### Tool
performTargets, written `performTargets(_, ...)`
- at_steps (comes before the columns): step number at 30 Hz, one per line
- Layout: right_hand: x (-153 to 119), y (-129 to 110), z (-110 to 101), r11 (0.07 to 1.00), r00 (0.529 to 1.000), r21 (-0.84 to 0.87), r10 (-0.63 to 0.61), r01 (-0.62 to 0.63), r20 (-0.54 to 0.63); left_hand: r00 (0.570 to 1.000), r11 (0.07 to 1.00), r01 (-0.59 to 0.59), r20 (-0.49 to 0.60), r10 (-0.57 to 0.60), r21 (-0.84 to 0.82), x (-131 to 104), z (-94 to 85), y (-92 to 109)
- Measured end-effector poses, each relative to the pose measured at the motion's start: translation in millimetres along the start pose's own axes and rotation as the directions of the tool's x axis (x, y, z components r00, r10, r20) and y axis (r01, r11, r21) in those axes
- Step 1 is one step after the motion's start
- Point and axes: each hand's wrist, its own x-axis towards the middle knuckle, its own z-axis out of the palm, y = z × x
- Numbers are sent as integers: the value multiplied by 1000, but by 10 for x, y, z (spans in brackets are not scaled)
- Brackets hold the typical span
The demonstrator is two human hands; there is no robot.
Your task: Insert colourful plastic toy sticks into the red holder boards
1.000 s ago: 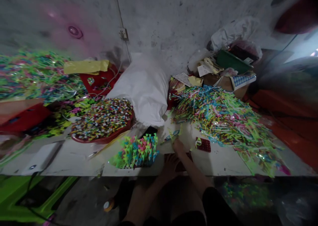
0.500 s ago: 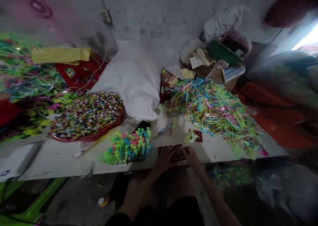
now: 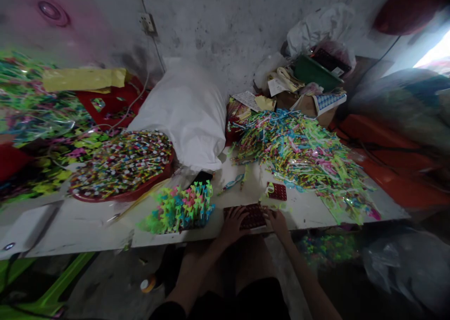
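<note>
Left fingers (image 3: 239,213) lie spread over the dark red board (image 3: 253,218) near the front edge of the table (image 3: 303,208), right fingers (image 3: 271,215) curl at its right end, whether pinching anything I cannot tell, with a smaller red board (image 3: 279,192) beyond, colourful figures (image 3: 184,207) leftward and heaped bright strips (image 3: 302,153) behind.

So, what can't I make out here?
In the head view:
Whether the right hand grips anything: too small.
Part of the dark red board: under the left hand.
Inside the white sack: hidden by its sides.
Blades of the pink fan: blurred.
Rest of the green furniture: cut by left edge.
</note>
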Motion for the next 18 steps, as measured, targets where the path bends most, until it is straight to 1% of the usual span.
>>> performTargets(7, 19, -102, -18, 999, 1000, 19, 26, -26, 16, 1000, 1000, 3, 9, -3, -6, -6, -30, 15)
performTargets(13, 28, -205, -47, 997, 999, -70, 33, -31, 32, 1000, 1000, -4, 10, 4, -6, -10, -17, 5)
performTargets(18, 148, -314, -31, 988, 999, -149, 43, -39, 23, 1000, 1000, -5, 18, 5, -19, -2, -17, -13)
